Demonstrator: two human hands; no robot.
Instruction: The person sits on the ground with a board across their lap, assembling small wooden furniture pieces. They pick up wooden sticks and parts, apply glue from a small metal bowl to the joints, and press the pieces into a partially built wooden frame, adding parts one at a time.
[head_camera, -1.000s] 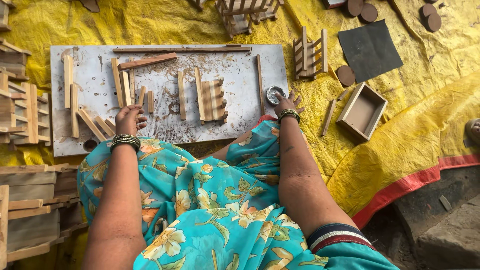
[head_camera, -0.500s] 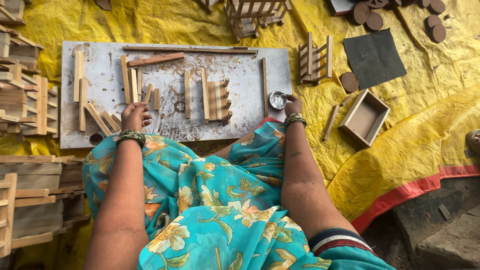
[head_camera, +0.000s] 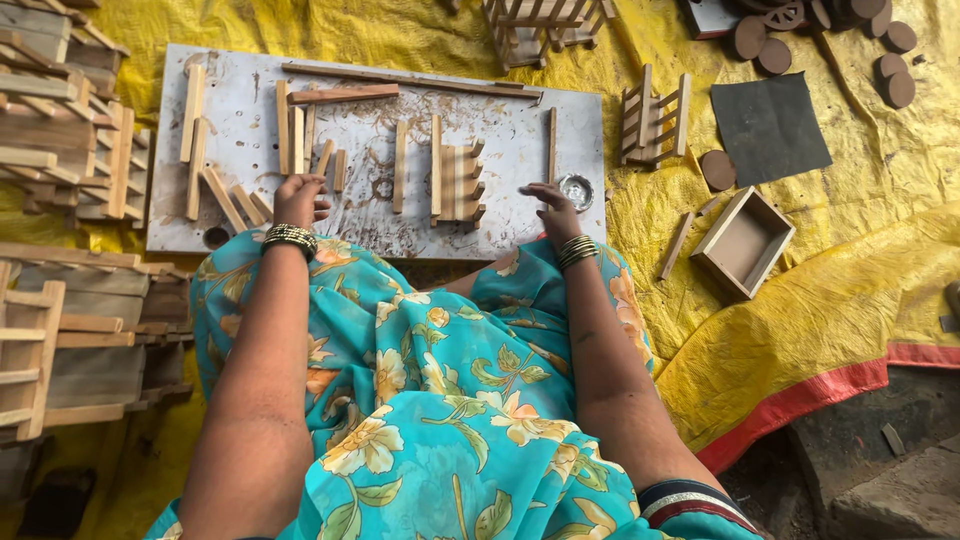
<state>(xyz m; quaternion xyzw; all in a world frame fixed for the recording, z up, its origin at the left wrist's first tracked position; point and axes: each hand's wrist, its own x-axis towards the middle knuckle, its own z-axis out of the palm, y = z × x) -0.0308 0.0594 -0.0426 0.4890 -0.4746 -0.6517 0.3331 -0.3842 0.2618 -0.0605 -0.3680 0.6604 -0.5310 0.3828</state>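
Note:
A pale work board (head_camera: 250, 110) lies on a yellow sheet in front of me, strewn with short wooden sticks (head_camera: 290, 130). A small partly built wooden frame (head_camera: 457, 183) of slats sits at the board's middle. My left hand (head_camera: 300, 200) rests on the board's near edge beside loose sticks, fingers curled; whether it holds a stick is unclear. My right hand (head_camera: 550, 208) hovers with fingers spread near a small round metal tin (head_camera: 576, 190), just right of the frame. Bangles circle both wrists.
Stacks of wooden frames (head_camera: 60, 150) fill the left side. A finished slat rack (head_camera: 655, 118), an open wooden box (head_camera: 745, 242), a dark sandpaper sheet (head_camera: 768, 128) and round wooden discs (head_camera: 880, 50) lie on the yellow sheet (head_camera: 850, 290) to the right.
My right hand has shifted left from the tin toward the slat frame. The view has tilted slightly; my left hand stays at the board's near edge.

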